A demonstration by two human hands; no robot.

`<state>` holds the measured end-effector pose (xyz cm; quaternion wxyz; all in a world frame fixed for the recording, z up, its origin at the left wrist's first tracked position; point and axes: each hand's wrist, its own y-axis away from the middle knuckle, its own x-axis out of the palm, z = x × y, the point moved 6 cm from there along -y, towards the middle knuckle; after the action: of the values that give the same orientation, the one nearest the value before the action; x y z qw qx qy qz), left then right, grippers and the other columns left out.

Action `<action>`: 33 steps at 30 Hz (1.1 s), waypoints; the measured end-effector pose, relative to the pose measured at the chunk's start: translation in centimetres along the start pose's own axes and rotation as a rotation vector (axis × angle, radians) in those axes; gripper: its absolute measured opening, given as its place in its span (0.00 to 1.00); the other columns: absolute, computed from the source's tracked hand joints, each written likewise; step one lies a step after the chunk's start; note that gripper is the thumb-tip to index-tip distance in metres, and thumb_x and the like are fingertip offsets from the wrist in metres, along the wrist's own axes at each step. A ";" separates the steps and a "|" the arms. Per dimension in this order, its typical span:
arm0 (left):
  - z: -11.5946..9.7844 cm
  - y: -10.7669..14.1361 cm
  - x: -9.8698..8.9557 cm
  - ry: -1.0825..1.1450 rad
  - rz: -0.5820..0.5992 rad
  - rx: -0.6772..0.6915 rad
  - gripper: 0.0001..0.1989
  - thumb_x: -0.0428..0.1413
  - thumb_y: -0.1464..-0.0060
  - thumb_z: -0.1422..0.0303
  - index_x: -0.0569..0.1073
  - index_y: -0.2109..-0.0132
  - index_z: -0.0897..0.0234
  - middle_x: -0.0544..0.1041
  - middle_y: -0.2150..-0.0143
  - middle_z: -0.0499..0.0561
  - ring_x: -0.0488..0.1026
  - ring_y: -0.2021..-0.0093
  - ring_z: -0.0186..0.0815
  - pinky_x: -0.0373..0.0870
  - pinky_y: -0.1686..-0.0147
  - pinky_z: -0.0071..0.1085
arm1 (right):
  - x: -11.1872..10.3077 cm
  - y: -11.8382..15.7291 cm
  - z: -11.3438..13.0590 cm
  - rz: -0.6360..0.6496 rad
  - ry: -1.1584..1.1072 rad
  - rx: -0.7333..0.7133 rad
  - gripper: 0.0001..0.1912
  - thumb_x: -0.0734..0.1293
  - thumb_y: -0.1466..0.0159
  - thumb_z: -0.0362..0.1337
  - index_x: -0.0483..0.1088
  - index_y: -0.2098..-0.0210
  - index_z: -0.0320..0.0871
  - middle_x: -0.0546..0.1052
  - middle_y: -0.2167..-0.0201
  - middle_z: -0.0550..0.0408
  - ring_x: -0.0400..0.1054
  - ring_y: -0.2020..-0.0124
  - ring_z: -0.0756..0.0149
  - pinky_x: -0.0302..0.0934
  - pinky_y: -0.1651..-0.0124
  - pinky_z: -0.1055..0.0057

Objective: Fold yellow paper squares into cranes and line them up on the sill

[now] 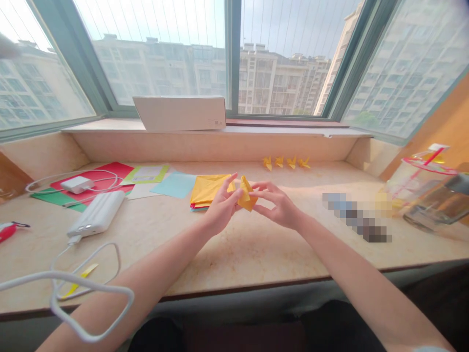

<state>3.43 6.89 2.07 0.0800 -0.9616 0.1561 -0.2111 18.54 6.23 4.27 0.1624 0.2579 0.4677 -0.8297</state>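
Between my two hands, above the counter, is a partly folded piece of yellow origami paper. My left hand pinches its left side with thumb and fingers. From the right, the fingers of my right hand grip its other edge. Just behind my left hand lies a stack of coloured origami paper, yellow on top with red and blue edges showing below. Several folded yellow paper cranes stand in a row at the back of the counter.
To the left lie a white power bank, a white charger, looping white cables and coloured sheets. A white box stands on the windowsill. At right are a glass mug, a plastic cup with a straw and a pixelated item.
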 end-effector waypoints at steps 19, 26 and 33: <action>-0.8 0.3 0.8 -0.349 0.083 0.092 0.15 0.59 0.44 0.65 0.78 0.50 0.62 0.78 0.47 0.56 0.73 0.45 0.45 0.67 0.44 0.41 | -0.9 -0.2 -0.5 -0.153 -0.099 0.132 0.08 0.68 0.35 0.41 0.79 0.62 0.47 0.74 0.52 0.49 0.72 0.54 0.60 0.69 0.48 0.57; -0.4 0.4 1.3 -0.360 0.122 0.164 0.26 0.62 0.45 0.69 0.66 0.41 0.58 0.78 0.48 0.55 0.75 0.49 0.39 0.69 0.49 0.36 | 0.1 0.2 -2.2 -0.324 -0.387 0.289 0.14 0.71 0.39 0.44 0.73 0.55 0.47 0.78 0.62 0.52 0.75 0.60 0.62 0.72 0.55 0.62; 0.0 0.1 0.4 -0.288 0.011 0.141 0.35 0.64 0.47 0.67 0.57 0.36 0.59 0.81 0.58 0.53 0.78 0.57 0.38 0.71 0.50 0.39 | 0.0 0.2 -1.4 -0.354 -0.269 0.327 0.14 0.72 0.39 0.41 0.76 0.54 0.48 0.80 0.64 0.53 0.75 0.62 0.62 0.70 0.55 0.62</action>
<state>3.76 6.67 2.17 0.1702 -0.9731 0.1330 -0.0809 19.01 7.33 3.55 0.0319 0.0825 0.3395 -0.9364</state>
